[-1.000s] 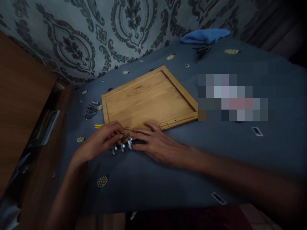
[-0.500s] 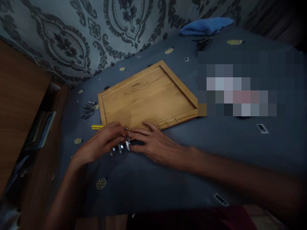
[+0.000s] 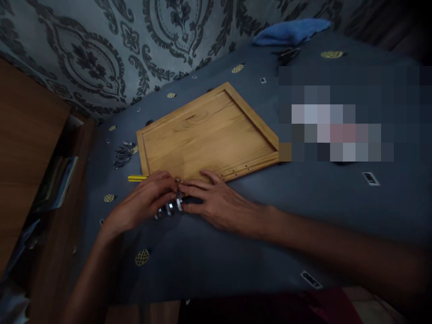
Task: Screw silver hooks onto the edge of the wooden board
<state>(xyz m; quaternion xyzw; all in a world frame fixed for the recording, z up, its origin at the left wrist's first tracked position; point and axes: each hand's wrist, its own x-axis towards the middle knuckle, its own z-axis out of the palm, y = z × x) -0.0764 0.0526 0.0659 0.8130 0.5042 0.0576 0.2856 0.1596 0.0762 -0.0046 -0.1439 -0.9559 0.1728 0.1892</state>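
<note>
A shallow wooden panel with a raised rim lies at an angle on the cloth, small dark holes along its near edge. My left hand is closed at that edge, its fingertips pinched together; what they grip is hidden. A yellow tool with a dark stripe sticks out to the left from behind this hand. Shiny curved metal pieces sit below the fingers at the panel's edge. My right hand has its fingers spread over the near edge, index and thumb tips beside the metal piece closest to them.
Dark metal pieces lie in a heap left of the panel. At the back are a blue cloth and a dark object. A blurred-out patch covers the right. A wooden cabinet with shelves borders the left; a patterned wall stands behind.
The view has shifted very slightly. Both hands keep their places at the panel's near edge, and the panel and metal pieces look the same.
</note>
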